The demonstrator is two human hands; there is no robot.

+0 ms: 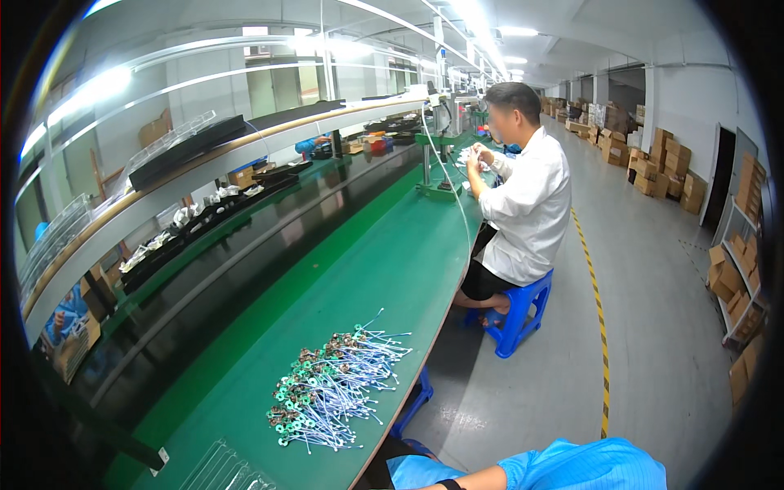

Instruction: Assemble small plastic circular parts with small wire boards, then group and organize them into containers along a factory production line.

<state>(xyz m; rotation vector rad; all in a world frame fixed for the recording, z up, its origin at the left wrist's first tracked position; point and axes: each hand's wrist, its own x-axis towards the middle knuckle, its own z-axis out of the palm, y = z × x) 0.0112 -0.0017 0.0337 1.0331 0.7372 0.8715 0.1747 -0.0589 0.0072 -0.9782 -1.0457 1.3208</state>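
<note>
Lying heaped on green workbench (376, 269), head view: wire-lead pile (343, 388) w/ green & brown ends. Both hands out of frame, can't tell if apart or tgthr; blue sleeve (580, 467) at btm edge. Co-worker (529, 192) sits farther up bench.

There is one near pile of wired parts (336, 385), two blue stools (527, 293), one person in white (531, 184), one black wristband (450, 484).

No legible texts, labels, brands, numbers or signs anywhere in the head view.
</note>
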